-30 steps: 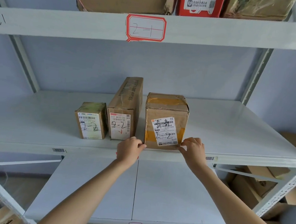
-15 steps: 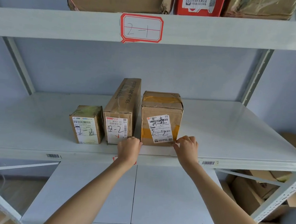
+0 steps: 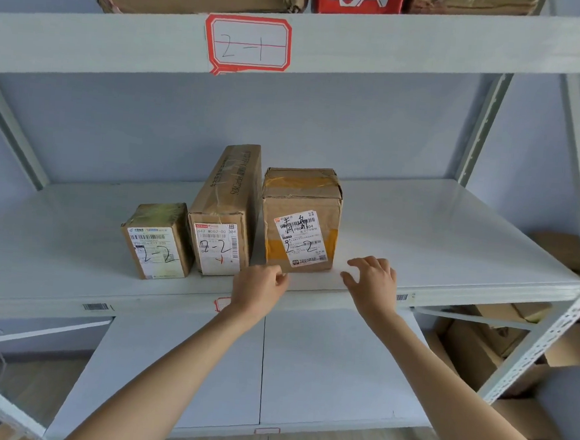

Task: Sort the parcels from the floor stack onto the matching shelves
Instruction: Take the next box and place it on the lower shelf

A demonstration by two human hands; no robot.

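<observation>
Brown taped cardboard parcel [image 3: 300,217] marked 2-2 is set on white metal shelf [image 3: 452,238], rt of tall narrow carton [image 3: 225,212] & small box [image 3: 156,241]. Left hand [image 3: 260,284] loosely curled, right hand [image 3: 373,280] spread open; nothing gripped.

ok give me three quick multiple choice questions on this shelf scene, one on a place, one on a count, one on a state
1. Where is the tall narrow parcel?
A. between the small parcel and the yellow-taped parcel
B. on the top shelf
C. on the floor

2. How many parcels stand on the middle shelf?
A. two
B. three
C. five

3. What is the right hand doing?
A. gripping a parcel
B. open, holding nothing
C. pressing the 2-1 tag

Answers: 1 A, it stands with one on each side; 2 B, three marked 2-2; 3 B, its fingers are spread clear of the box.
</observation>
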